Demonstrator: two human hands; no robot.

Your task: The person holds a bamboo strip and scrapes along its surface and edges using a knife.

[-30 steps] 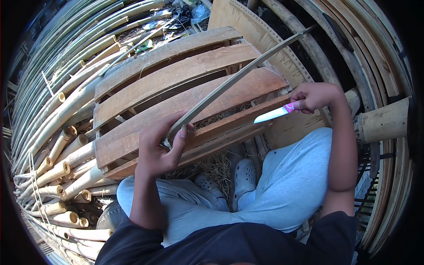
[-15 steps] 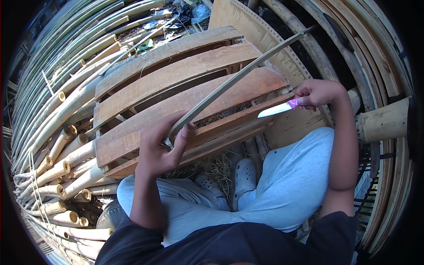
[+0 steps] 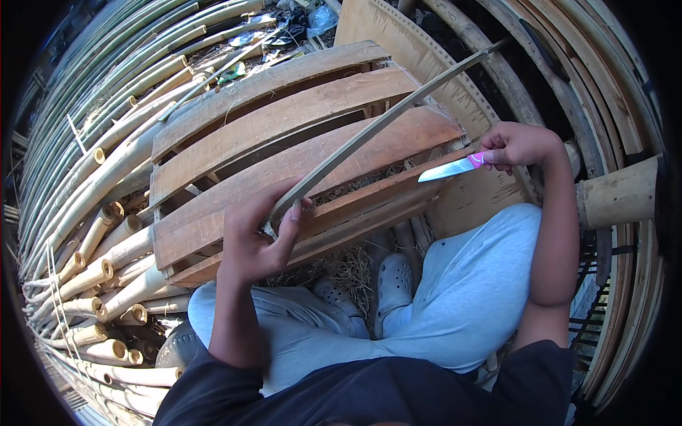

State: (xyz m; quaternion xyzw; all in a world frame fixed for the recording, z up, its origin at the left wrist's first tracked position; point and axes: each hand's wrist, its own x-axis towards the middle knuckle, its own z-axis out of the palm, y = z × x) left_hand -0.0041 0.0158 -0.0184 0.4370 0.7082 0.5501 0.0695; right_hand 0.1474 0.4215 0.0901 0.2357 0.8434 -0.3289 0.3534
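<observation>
My left hand (image 3: 259,231) is closed around the near end of a long, narrow bamboo strip (image 3: 383,122). The strip slants up and to the right, over a slatted wooden crate (image 3: 305,153), to beyond the crate's far right corner. In my right hand (image 3: 522,147) is a knife (image 3: 451,169) with a pink handle. Its pale blade points left, above the crate's near right edge and apart from the strip. My fingers wrap the handle and hide most of it.
Stacked bamboo poles (image 3: 106,270) fill the left side. A curved plywood sheet (image 3: 469,202) lies behind and right of the crate. Long wooden boards (image 3: 597,78) and a thick bamboo post (image 3: 618,190) stand at the right. My legs (image 3: 462,284) are folded close to the crate.
My right hand has shifted slightly right with the knife, and the blade has tilted and moved a little up. The left hand and the bamboo strip look nearly still.
</observation>
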